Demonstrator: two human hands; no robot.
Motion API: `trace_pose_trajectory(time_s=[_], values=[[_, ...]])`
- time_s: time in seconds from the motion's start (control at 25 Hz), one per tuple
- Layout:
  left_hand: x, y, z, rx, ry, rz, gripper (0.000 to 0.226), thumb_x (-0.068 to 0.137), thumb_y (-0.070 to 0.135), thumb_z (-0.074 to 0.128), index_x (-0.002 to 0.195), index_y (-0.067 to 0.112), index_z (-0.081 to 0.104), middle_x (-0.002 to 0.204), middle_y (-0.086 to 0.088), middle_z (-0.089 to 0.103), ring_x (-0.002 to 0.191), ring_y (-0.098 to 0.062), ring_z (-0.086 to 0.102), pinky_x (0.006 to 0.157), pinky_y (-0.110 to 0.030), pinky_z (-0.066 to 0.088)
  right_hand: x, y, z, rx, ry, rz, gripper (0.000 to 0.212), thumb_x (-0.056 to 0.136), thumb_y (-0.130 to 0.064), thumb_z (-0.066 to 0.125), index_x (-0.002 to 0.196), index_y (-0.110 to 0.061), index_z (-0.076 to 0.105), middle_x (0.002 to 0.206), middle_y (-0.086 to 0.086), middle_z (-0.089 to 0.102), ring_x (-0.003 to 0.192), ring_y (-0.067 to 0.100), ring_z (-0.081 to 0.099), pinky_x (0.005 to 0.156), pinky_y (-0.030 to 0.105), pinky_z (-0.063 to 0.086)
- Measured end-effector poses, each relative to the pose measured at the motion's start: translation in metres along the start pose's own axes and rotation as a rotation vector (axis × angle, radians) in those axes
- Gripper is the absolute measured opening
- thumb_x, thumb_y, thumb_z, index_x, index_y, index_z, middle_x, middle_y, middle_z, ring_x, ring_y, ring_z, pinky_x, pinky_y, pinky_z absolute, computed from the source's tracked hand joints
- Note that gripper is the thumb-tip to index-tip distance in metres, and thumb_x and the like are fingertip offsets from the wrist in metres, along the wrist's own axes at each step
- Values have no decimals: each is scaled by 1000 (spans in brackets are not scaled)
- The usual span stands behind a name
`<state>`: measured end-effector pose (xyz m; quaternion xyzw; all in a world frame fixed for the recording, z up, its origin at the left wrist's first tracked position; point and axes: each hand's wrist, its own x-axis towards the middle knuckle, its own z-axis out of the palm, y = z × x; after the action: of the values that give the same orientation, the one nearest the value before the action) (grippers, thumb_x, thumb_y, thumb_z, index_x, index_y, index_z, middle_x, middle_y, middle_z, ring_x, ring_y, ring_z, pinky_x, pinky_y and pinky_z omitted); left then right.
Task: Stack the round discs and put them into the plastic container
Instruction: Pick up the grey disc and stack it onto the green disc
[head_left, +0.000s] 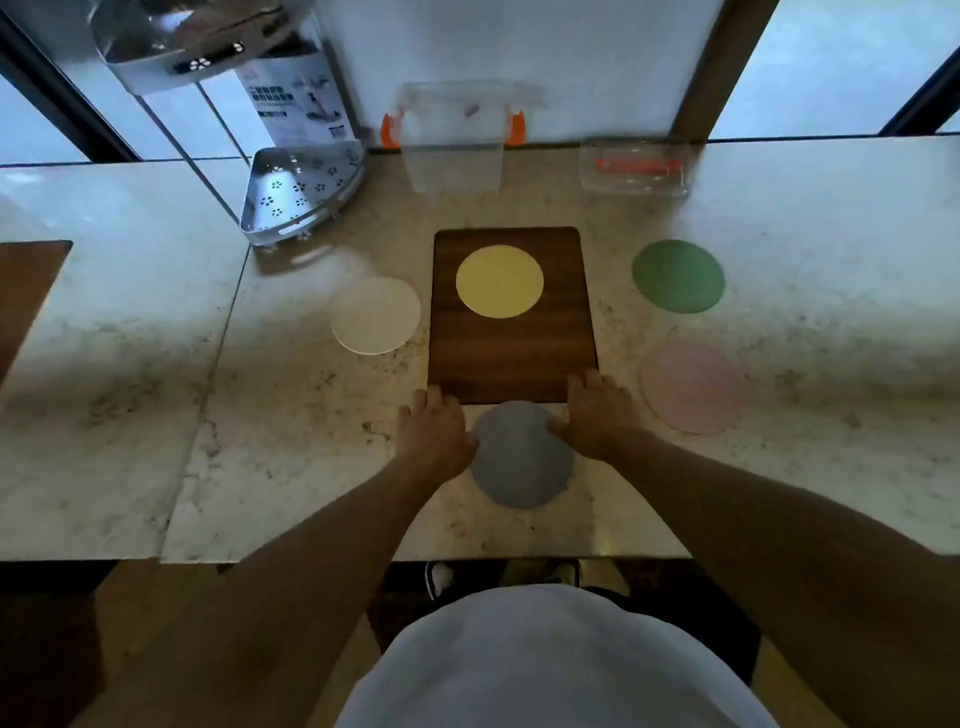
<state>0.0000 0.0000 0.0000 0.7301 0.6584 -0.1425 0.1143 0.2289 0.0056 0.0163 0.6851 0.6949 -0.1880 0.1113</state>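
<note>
Several round discs lie flat on the marble counter. A grey disc (519, 462) is nearest me, a white disc (375, 315) at left, a yellow disc (500, 281) on the dark wooden board (511, 364), a green disc (678, 276) and a pink disc (692, 387) at right. My left hand (434, 434) rests palm down at the grey disc's left edge and my right hand (602, 415) at its right edge, fingers spread, reaching the board's near edge. The clear plastic container (453, 140) stands open at the back.
A clear lid with orange clips (638, 167) lies at the back right. A metal corner rack (301, 195) stands at the back left. The counter's front edge (415, 558) runs just in front of my body.
</note>
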Motion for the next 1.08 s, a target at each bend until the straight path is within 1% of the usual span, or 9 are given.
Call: trace_pose_trajectory(time_s=[0.08,0.2,0.28,0.4,0.52,0.6,0.84,0.96,1.08], values=[[-2,3,6,-11,-34,30,48,89,47,48,115,9,59,130,-15,49,120,-34,44,90,-48,42,-3,-4,7,26,-28,35,64,86,-55,55,130,-9,46,130,16,48,115,34,51,86,44,47],[-4,7,14,-115,-127,60,34,92,39,47,100,10,64,124,-15,54,109,-33,52,76,-42,41,-10,-11,22,91,-71,56,47,90,-47,54,116,-9,59,118,15,56,99,32,60,71,38,46],[-5,8,17,-161,-168,58,31,92,36,47,97,10,64,121,-13,54,101,-32,55,69,-39,39,-13,-15,29,106,-82,80,40,91,-44,52,110,-10,63,114,14,60,95,31,61,73,38,49],[-9,12,23,-230,-207,53,26,94,32,48,100,11,62,120,-13,51,88,-32,55,67,-40,40,-19,-22,37,131,-96,154,37,94,-37,51,115,-10,62,120,14,58,99,33,61,79,41,51],[-12,15,25,-282,-184,34,22,96,27,51,103,10,62,117,-14,52,92,-34,58,70,-42,45,-22,-27,45,178,-68,207,36,94,-33,53,118,-7,57,120,16,55,98,35,61,73,40,47],[-13,18,24,-303,-151,47,19,96,21,51,96,5,61,112,-18,57,96,-36,58,75,-44,47,-22,-30,49,217,-36,264,34,94,-31,55,117,-7,55,121,15,53,98,36,61,69,39,41],[-9,17,26,-430,-86,-77,24,94,12,53,71,5,53,81,-18,59,80,-34,61,62,-37,38,-22,-38,62,352,-12,430,49,86,-36,68,120,-6,49,130,15,42,98,36,61,70,40,45],[-5,14,31,-559,-55,-150,24,89,11,56,66,5,55,68,-14,56,65,-29,53,57,-36,37,-22,-37,66,416,15,467,55,84,-33,73,121,-3,47,132,17,39,105,38,58,77,43,50],[-5,13,34,-687,-11,-229,16,86,13,60,73,6,66,74,-13,67,68,-28,58,63,-36,47,-22,-28,70,549,80,453,44,84,-21,71,117,-3,48,128,19,44,110,38,52,88,47,49]])
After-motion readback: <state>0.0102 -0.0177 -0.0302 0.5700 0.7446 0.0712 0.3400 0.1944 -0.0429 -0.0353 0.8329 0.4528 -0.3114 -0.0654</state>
